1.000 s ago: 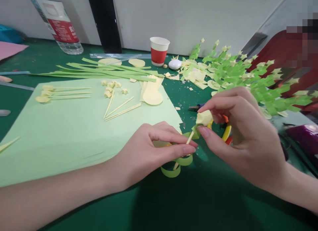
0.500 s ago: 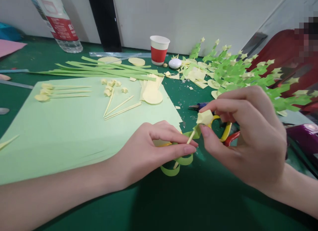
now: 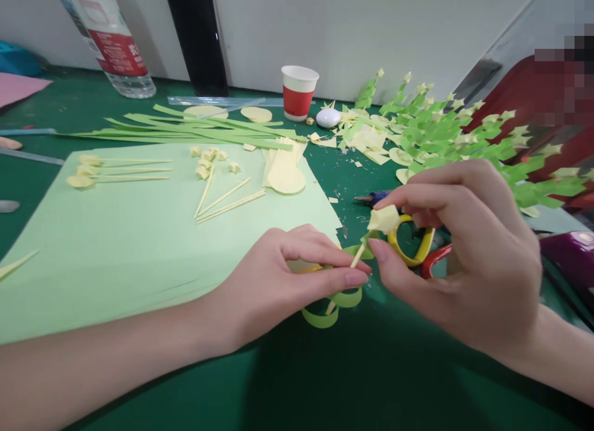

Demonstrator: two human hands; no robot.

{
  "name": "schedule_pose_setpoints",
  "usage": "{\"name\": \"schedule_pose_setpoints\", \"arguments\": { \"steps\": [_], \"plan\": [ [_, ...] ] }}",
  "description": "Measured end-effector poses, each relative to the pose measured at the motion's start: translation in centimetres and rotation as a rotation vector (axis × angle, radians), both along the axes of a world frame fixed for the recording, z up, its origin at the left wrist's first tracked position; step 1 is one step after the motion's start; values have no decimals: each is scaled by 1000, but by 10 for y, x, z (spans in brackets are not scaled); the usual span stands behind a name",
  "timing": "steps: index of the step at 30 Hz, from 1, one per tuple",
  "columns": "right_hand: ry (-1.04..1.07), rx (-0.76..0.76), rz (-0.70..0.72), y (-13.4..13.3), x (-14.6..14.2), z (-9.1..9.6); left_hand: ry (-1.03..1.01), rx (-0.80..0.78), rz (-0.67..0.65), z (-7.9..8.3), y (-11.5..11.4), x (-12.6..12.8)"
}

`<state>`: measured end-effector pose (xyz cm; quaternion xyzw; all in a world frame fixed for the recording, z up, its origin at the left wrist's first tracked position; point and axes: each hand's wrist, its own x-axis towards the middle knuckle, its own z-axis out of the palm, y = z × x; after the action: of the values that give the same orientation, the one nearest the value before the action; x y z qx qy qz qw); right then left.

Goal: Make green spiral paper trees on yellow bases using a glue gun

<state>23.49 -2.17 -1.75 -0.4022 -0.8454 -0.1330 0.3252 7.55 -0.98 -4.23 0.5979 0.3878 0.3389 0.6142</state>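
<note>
My left hand [image 3: 297, 264] pinches a thin pale-yellow paper stick [image 3: 357, 256] between thumb and fingers. A curled green paper strip [image 3: 320, 318] winds around the stick and hangs in loops below the fingers. At the stick's upper end sits a pale-yellow folded paper star [image 3: 384, 219]. My right hand [image 3: 464, 251] has its index finger on the star's upper side and its thumb by the lower side, close to the strip's top end. Yellow-handled scissors [image 3: 423, 248] lie behind the right hand, partly hidden.
Light-green paper [image 3: 139, 233] carries several sticks, small stars and three star-topped sticks [image 3: 125, 169]. Green strips [image 3: 199, 131], a paper cup [image 3: 299, 94] and a bottle [image 3: 111, 47] stand or lie behind. Finished green sprigs [image 3: 445, 128] and blue-handled pliers [image 3: 371, 198] are at right.
My right thumb has slid slightly down and away from the strip's top end, while the index finger stays on the star. The left hand keeps its pinch.
</note>
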Motion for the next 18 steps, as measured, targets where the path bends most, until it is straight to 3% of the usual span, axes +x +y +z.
{"name": "schedule_pose_setpoints", "arguments": {
  "steps": [11, 18],
  "plan": [
    [-15, 39, 2, 1, 2, -1, -9, 8, 2, -1, 0, -1],
    [42, -50, 11, 0, 3, 4, 14, -47, -1, 3, 1, -1]
  ]
}}
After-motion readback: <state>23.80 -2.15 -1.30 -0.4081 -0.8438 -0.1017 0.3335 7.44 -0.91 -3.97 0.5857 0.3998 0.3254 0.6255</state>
